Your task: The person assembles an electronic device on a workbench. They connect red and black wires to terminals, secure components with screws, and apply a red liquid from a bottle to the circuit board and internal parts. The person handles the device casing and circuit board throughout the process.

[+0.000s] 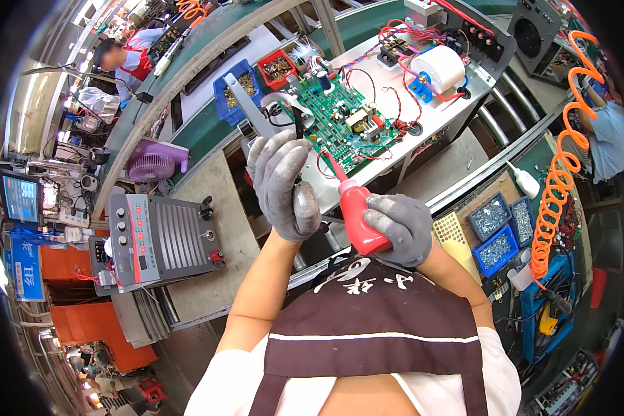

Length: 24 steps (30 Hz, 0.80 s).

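My right hand (399,229), in a grey glove, is closed around a red squeeze bottle (360,215). The bottle is tilted, and its thin red nozzle (334,166) points at the near edge of a green circuit board (336,132). The board carries many components and lies on the white metal top of a chassis (430,114). My left hand (283,182), gloved too, is raised left of the bottle, fingers loosely bent and thumb apart, with nothing visible in it. Just beyond its fingertips stand a grey metal bracket (248,104) and a dark cable. Smudges mark both gloves.
Blue (223,104) and red (265,66) bins of small parts stand beyond the board. A grey machine (166,239) and a purple fan (151,166) are at left. Right are hardware trays (496,251), a white squeeze bottle (525,182) and an orange coiled hose (553,187). Two other people work farther off.
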### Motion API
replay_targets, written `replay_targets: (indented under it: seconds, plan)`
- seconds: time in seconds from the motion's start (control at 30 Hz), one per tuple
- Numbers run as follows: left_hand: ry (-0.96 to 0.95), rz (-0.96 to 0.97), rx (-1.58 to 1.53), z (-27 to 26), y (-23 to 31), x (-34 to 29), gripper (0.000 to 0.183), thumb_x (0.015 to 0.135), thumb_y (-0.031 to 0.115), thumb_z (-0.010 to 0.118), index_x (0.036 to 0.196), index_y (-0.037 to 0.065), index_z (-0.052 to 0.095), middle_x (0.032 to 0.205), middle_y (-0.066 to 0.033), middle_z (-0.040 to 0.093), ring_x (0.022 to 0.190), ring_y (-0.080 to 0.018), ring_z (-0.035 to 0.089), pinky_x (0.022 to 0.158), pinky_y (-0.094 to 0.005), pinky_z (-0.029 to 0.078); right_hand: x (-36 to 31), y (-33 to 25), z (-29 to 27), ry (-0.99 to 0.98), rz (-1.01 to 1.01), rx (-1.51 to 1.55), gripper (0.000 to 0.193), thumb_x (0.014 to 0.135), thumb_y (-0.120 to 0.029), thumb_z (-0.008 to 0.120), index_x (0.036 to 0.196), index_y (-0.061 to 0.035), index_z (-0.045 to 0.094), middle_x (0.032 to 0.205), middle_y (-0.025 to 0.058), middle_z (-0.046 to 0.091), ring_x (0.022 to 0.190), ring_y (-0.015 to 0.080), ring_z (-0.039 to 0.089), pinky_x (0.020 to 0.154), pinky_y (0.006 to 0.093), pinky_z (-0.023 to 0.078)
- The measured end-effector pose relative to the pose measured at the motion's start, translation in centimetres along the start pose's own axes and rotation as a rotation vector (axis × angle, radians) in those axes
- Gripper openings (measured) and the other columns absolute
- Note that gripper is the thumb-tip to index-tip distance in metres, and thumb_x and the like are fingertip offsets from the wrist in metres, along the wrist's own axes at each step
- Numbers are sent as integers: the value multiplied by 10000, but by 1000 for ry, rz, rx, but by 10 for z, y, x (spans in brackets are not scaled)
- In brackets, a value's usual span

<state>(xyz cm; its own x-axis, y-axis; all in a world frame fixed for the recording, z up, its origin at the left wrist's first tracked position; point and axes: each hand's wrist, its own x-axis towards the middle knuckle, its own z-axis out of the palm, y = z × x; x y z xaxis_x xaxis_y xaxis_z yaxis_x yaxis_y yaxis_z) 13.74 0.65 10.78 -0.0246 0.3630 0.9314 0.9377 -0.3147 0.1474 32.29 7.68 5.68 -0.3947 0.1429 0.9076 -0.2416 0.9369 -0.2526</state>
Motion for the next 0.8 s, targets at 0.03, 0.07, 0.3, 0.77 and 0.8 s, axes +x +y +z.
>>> replay_targets:
  seconds: [0.03,0.07,0.3,0.77,0.8]
  plan:
    - [5,2,-5,1,0,0,335,845,242,406,1042,17,558,965,-146,652,994,-335,595,990,-475,316,0,1,0,23,4,-12,577,536,-155,795,1052,-24,573,1006,184,619,759,306,650,608,355,551]
    - [10,5,-9,1,1,1,334,844,240,406,1040,15,557,965,-149,651,991,-337,595,990,-476,316,-1,2,1,47,8,-24,584,537,-157,803,1057,-26,571,1007,184,618,760,307,651,607,356,551]
    - [-62,9,0,-2,1,1,382,891,246,364,1121,-8,532,999,-163,640,1055,-325,556,1005,-489,307,-6,5,3,128,91,4,567,583,-130,808,1082,-42,556,1017,180,614,763,308,655,594,358,547]
    - [-41,0,7,0,2,-2,407,922,285,358,1132,-18,529,1012,-155,630,1056,-323,557,1020,-485,298,-15,-15,-20,250,190,-41,505,635,-116,836,1035,-21,543,991,200,614,756,295,665,614,345,560]
    - [-32,-3,5,1,2,-3,411,921,291,356,1124,-20,532,1011,-155,629,1053,-322,558,1018,-484,300,-18,-16,-23,243,194,-55,504,634,-116,835,1033,-21,542,993,200,613,751,294,664,614,345,560]
